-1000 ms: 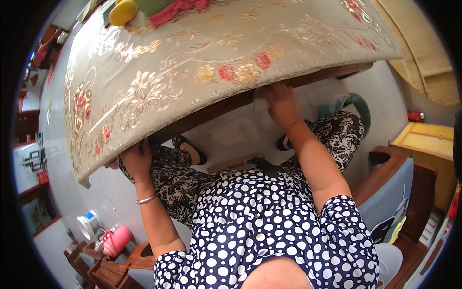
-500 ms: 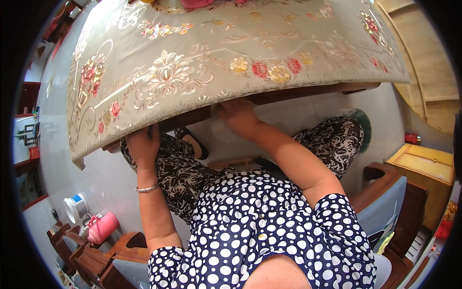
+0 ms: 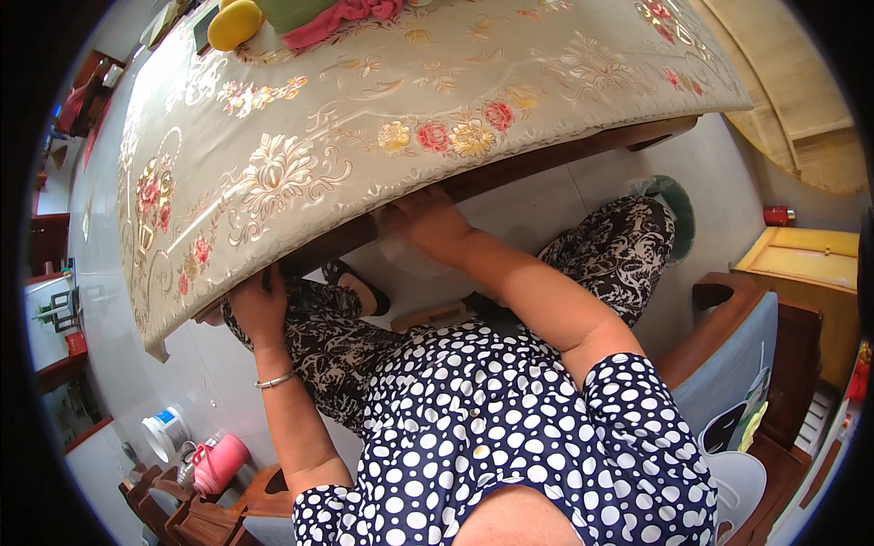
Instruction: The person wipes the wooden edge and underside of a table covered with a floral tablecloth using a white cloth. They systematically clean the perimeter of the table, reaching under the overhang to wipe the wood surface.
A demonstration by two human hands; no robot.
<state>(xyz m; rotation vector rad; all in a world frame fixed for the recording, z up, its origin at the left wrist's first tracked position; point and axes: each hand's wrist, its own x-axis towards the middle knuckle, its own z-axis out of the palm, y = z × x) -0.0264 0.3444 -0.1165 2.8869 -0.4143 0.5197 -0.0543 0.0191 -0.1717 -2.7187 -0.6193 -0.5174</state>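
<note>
A floral beige tablecloth [image 3: 364,136] covers the table, with a dark wooden rail [image 3: 537,164] below its near edge. At the left part of that edge is my left hand [image 3: 259,305], its fingers curled up against the wood and the tips hidden. My right hand [image 3: 432,227] reaches to the rail nearer the middle. Whitish, see-through film [image 3: 393,238], like thin plastic, shows beside and below its bent fingers. The cloth's edge and the hand's back hide the right fingertips.
On the table's far side are a yellow rounded object [image 3: 235,25], a pink cloth [image 3: 341,20] and a green thing [image 3: 296,13]. A green bin [image 3: 678,214] stands beyond my knee. A yellow cabinet [image 3: 801,255] is at right; a pink flask [image 3: 221,460] and white bucket [image 3: 164,432] are lower left.
The view has shifted, bringing more of the far tabletop into sight. Both hands remain at the table's near edge. More of the whitish film shows below my right hand.
</note>
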